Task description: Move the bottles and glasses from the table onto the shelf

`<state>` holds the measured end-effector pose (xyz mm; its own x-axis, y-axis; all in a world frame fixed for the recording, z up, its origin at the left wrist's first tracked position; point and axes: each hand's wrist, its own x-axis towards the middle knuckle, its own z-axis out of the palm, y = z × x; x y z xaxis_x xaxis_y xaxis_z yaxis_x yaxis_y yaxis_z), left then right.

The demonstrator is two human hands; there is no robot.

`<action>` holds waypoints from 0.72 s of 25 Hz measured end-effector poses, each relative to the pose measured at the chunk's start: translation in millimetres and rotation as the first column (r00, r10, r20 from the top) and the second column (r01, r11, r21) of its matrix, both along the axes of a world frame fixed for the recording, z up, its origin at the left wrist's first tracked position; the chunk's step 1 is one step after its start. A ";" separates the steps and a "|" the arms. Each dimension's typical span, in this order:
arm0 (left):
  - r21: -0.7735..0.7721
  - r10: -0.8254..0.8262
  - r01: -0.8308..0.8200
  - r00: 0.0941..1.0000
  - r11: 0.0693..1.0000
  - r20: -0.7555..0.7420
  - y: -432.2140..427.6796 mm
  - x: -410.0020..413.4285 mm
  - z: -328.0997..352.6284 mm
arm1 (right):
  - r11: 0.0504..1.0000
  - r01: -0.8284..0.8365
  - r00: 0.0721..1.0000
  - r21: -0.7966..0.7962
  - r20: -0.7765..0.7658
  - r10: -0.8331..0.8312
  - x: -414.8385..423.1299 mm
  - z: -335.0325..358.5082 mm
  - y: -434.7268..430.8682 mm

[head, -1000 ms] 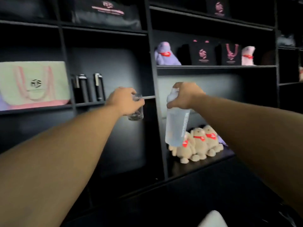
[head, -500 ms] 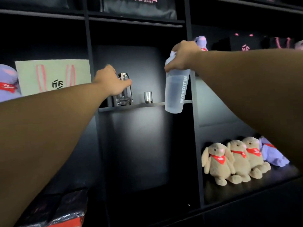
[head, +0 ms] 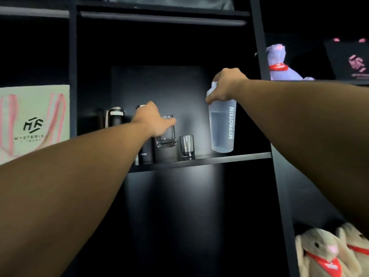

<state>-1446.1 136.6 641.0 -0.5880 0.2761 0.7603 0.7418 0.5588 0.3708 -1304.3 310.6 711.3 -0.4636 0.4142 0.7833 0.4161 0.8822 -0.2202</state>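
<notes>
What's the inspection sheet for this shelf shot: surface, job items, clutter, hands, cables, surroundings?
Surface: dark shelf, lit from the back.
Job items: tumbler glass in the left hand, held just above the shelf; small glass standing on the shelf; shaker bottle in the right hand, base at shelf level.
Clutter: dark bottles at the left of the shelf.
Hands: left hand grips the tumbler; right hand grips the shaker lid.
Cables: nothing seen.
Surroundings: tote bag left, plush rabbits lower right.

Two bare forearms, no sleeves; hands [head: 153,122] without rings or gloves
</notes>
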 end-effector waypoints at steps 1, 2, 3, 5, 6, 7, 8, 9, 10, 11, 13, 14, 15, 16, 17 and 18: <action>-0.020 0.023 -0.023 1.000 1.000 0.002 14.4 -11.6 -0.8 | 1.000 -0.006 1.000 -0.005 0.001 0.006 -15.2 2.3 14.8; -0.040 0.049 -0.048 0.999 0.998 0.006 26.5 -22.5 -3.2 | 1.000 -0.007 1.000 -0.008 0.013 0.007 -29.3 1.9 26.3; -0.065 0.073 -0.073 0.997 0.995 0.012 37.3 -33.7 -5.4 | 1.000 -0.009 1.000 -0.009 0.016 0.009 -43.8 0.1 37.1; -0.104 0.137 -0.137 0.991 0.985 0.000 53.2 -55.0 -8.3 | 1.000 -0.019 1.000 -0.007 -0.007 0.019 -70.8 -1.4 54.2; -0.123 0.158 -0.157 0.987 0.980 0.001 58.0 -62.9 -9.5 | 1.000 -0.025 1.000 -0.014 -0.018 0.025 -81.6 -2.2 60.1; -0.145 0.174 -0.172 0.985 0.974 0.001 62.0 -70.2 -10.9 | 0.999 -0.032 0.999 -0.017 -0.025 0.032 -92.4 -2.5 67.3; -0.161 0.185 -0.183 0.983 0.970 0.000 65.5 -75.4 -13.5 | 0.999 -0.036 0.999 -0.026 -0.030 0.035 -101.2 -4.2 73.7; -0.172 0.191 -0.188 0.982 0.967 -0.001 69.0 -80.8 -16.2 | 0.999 -0.042 0.998 -0.032 -0.041 0.041 -109.8 -4.6 82.0; -0.175 0.201 -0.199 0.980 0.964 -0.008 71.0 -84.9 -18.5 | 0.998 -0.039 0.998 -0.043 -0.044 0.037 -116.4 -6.9 86.0; -0.179 0.207 -0.206 0.978 0.962 -0.013 72.7 -90.4 -19.7 | 0.998 -0.036 0.998 -0.045 -0.049 0.034 -123.4 -7.7 91.2; -0.182 0.208 -0.207 0.978 0.961 -0.010 74.1 -98.9 -19.1 | 0.998 -0.036 0.998 -0.053 -0.062 0.033 -134.8 -8.6 99.4; -0.195 0.212 -0.208 0.977 0.959 0.001 72.8 -98.3 -20.7 | 0.998 -0.032 0.997 -0.060 -0.067 0.027 -134.8 -11.8 98.2; -0.210 0.219 -0.214 0.976 0.954 0.000 71.9 -100.2 -21.5 | 0.997 -0.038 0.996 -0.061 -0.087 0.033 -137.3 -13.7 101.4; -0.228 0.224 -0.217 0.974 0.949 0.005 71.3 -98.9 -21.7 | 0.997 -0.024 0.995 -0.073 -0.094 0.018 -136.7 -17.3 99.9; -0.231 0.219 -0.210 0.976 0.950 0.010 69.7 -99.0 -22.4 | 0.997 -0.011 0.995 -0.072 -0.103 0.003 -139.6 -21.5 101.9; -0.221 0.217 -0.209 0.976 0.953 0.013 64.5 -94.9 -23.0 | 0.998 0.021 0.995 -0.061 -0.101 -0.027 -137.3 -26.9 93.6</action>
